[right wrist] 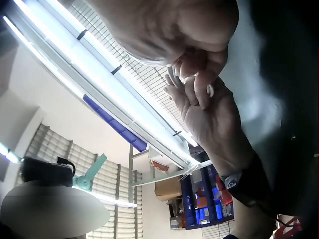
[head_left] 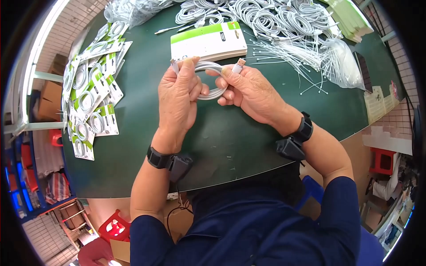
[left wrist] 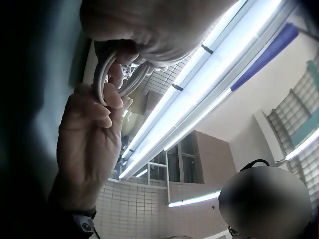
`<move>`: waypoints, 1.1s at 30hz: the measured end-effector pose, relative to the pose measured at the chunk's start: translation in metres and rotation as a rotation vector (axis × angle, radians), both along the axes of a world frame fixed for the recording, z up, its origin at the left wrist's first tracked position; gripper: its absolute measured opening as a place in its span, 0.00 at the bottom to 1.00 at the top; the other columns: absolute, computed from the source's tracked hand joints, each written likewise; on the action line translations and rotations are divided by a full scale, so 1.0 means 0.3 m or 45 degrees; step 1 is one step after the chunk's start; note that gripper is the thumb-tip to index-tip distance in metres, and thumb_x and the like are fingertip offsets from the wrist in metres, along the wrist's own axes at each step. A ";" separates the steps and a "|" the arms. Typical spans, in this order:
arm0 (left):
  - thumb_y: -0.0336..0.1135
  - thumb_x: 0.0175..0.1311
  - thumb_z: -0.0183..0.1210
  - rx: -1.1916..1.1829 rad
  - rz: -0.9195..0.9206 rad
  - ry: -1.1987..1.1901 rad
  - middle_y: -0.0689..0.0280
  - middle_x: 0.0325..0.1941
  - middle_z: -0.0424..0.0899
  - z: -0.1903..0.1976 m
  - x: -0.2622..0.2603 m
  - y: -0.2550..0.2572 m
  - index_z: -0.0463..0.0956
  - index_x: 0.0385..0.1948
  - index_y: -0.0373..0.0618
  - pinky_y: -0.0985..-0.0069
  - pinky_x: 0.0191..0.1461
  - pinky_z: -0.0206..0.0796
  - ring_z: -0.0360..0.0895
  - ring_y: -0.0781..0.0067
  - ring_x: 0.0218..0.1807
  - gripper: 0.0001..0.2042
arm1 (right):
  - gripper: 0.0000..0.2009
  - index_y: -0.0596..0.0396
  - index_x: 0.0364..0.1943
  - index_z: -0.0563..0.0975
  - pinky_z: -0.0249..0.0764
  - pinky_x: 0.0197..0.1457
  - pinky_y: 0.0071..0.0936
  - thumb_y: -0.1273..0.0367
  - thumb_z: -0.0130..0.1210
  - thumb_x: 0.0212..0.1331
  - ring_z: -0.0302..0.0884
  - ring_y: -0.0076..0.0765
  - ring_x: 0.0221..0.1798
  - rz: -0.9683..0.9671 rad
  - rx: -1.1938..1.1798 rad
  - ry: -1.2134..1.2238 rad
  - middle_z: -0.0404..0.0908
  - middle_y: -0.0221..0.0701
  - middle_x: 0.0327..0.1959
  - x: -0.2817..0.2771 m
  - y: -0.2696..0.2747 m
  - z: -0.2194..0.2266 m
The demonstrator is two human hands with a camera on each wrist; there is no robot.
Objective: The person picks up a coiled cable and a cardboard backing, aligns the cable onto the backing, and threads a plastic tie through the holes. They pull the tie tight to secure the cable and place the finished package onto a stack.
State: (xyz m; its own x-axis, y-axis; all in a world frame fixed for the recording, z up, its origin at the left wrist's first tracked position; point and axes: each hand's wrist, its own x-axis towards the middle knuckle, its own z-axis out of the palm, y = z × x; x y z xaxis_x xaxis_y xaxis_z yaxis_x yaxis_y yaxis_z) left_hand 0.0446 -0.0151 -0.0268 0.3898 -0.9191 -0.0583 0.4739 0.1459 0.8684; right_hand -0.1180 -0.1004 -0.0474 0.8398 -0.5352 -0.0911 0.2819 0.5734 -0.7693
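Observation:
Between both hands is a coiled light-grey USB cable (head_left: 214, 93), held above the dark green table (head_left: 222, 146). My left hand (head_left: 178, 99) grips the coil's left side, with one end's plug (head_left: 175, 66) sticking up by the thumb. On the right side, my right hand (head_left: 257, 95) pinches the coil between thumb and fingers, and a USB plug (head_left: 239, 66) with a metal tip stands up above the thumb. The left wrist view shows the cable loop (left wrist: 102, 82) running between the fingers of both hands. Fingers hide much of the coil in the right wrist view.
Just beyond the hands lies a stack of white-and-green cards (head_left: 206, 41). Packaged cables on cards (head_left: 88, 99) pile up at left. Many coiled cables (head_left: 275, 20) lie at the back, with white zip ties (head_left: 290, 55) and a plastic bag (head_left: 341, 66) at right.

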 end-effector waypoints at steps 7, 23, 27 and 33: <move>0.40 0.77 0.59 0.264 -0.071 -0.243 0.78 0.17 0.63 -0.053 0.031 0.052 0.81 0.43 0.34 0.78 0.28 0.61 0.55 0.86 0.18 0.14 | 0.19 0.65 0.41 0.80 0.82 0.34 0.22 0.59 0.52 0.76 0.69 0.15 0.25 0.304 -0.296 0.331 0.71 0.23 0.29 -0.013 -0.022 -0.002; 0.30 0.70 0.65 0.211 -0.277 0.094 0.74 0.24 0.69 -0.043 0.098 0.069 0.74 0.46 0.40 0.77 0.29 0.62 0.61 0.85 0.20 0.10 | 0.18 0.65 0.46 0.79 0.84 0.37 0.23 0.59 0.54 0.77 0.69 0.14 0.25 0.386 -0.233 0.307 0.72 0.21 0.31 -0.004 -0.002 0.029; 0.31 0.70 0.65 0.236 -0.256 -0.088 0.68 0.34 0.76 -0.020 0.097 0.064 0.67 0.63 0.34 0.73 0.36 0.70 0.70 0.79 0.29 0.24 | 0.17 0.63 0.45 0.79 0.85 0.39 0.26 0.59 0.53 0.76 0.70 0.14 0.25 0.274 -0.176 0.281 0.72 0.21 0.30 -0.006 0.001 0.015; 0.30 0.68 0.63 -0.054 0.493 -1.595 0.55 0.63 0.76 0.093 0.000 0.096 0.62 0.71 0.37 0.72 0.49 0.73 0.76 0.64 0.58 0.31 | 0.15 0.57 0.46 0.78 0.81 0.41 0.24 0.59 0.50 0.79 0.69 0.13 0.26 0.116 -0.039 0.150 0.72 0.17 0.32 -0.031 -0.044 0.057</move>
State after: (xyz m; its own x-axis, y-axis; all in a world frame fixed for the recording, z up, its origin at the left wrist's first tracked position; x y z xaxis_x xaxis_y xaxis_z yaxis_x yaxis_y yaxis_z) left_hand 0.0448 0.0136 0.0011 0.3953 -0.7283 0.5598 -0.7244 0.1276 0.6775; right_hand -0.1273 -0.1136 -0.0302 0.8696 -0.4610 -0.1769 0.1362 0.5683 -0.8115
